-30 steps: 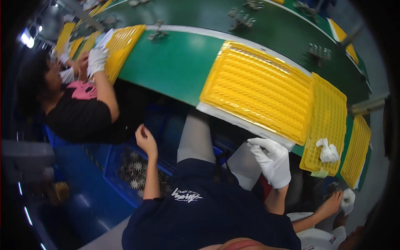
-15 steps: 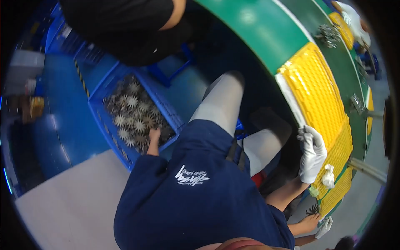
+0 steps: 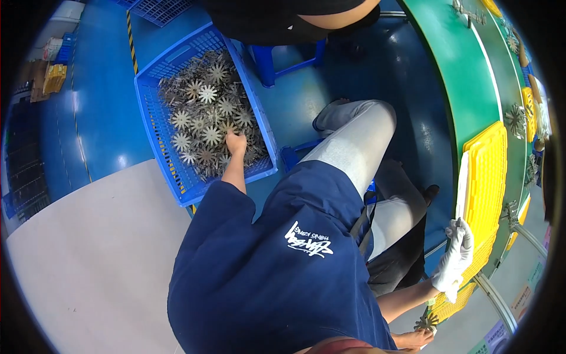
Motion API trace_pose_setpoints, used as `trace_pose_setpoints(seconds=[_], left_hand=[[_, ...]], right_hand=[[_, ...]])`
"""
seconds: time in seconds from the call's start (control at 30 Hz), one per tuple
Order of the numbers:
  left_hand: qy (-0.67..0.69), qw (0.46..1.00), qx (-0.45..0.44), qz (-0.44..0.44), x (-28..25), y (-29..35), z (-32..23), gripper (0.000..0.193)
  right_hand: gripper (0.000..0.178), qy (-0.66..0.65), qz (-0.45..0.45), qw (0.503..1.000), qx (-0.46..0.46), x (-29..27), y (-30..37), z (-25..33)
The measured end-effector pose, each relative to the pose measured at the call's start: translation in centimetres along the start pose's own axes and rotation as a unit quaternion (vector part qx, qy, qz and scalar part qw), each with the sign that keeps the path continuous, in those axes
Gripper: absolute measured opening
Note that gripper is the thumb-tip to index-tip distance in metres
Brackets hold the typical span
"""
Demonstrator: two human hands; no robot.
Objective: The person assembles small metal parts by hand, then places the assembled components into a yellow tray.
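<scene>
My bare left hand reaches down into a blue plastic crate heaped with star-shaped metal pieces. Its fingers are pinched at one brownish star-shaped piece on top of the heap. On the right, my right hand wears a white glove and is held beside the near edge of a yellow ridged tray. The gloved fingers are curled together around something small and greyish that I cannot make out.
A green curved table carries more metal pieces. Beyond the crate sits a person in black by a blue stool. At lower right, a co-worker's hand is at a dark star-shaped piece.
The whole view has swung, so the crate shows more fully and the table sits further right. My left hand stays at the heap, my right hand by the tray's edge.
</scene>
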State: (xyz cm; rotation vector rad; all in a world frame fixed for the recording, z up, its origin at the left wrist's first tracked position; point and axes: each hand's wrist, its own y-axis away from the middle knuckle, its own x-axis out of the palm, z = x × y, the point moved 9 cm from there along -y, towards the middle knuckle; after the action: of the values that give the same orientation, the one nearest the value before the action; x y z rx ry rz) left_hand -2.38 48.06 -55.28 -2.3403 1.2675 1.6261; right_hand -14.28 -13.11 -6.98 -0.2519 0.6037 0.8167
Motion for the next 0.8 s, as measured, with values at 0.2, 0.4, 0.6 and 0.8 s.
trace_pose_setpoints(seconds=[0.2,0.4,0.6,0.8], left_hand=[[0.066,0.994,0.078,-0.032,4.1,-3.6,-2.4,0.029],[0.128,0.983,0.112,-0.076,1.0,-13.6,4.6,0.021],[0.058,0.990,0.120,-0.054,1.9,-8.7,-2.1,0.027],[-0.012,0.963,0.242,-0.119,-4.4,-5.1,-6.6,0.027]], right_hand=[[0.026,0.053,-0.020,0.998,0.017,-0.7,1.1,1.2],[0.021,0.027,0.024,0.999,0.019,2.1,1.0,4.0],[0.023,0.017,-0.042,0.999,0.027,-1.2,1.6,2.8],[0.019,0.060,-0.158,0.986,-0.012,-8.1,-1.9,1.3]])
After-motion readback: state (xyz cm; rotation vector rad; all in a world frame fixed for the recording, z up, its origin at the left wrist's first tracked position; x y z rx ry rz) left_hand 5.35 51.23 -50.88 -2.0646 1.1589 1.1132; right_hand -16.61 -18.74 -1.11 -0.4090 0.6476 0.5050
